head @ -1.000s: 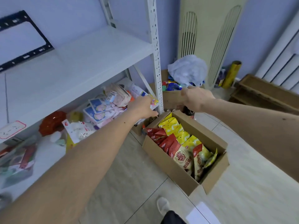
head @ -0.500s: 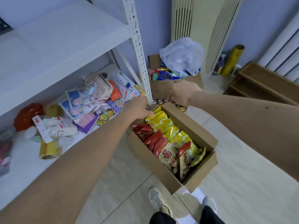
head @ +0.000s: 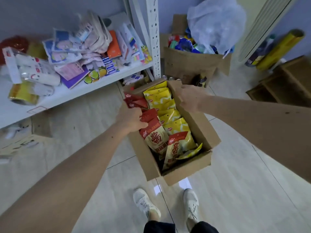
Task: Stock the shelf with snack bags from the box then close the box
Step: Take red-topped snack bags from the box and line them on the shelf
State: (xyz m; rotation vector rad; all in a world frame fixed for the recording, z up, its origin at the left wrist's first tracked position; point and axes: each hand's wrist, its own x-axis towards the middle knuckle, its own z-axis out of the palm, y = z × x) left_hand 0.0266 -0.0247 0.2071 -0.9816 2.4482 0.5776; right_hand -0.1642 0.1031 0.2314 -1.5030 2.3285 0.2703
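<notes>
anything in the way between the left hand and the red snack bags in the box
Nothing visible does. The left hand already reaches into the open brown cardboard box, its fingers on the red-topped snack bags; the flaps are open.

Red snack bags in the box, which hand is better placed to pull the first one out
Left. The left hand is already on the red snack bags along the box's left side, nearest the shelf. The right hand sits at the far right rim, above the yellow bags.
</notes>
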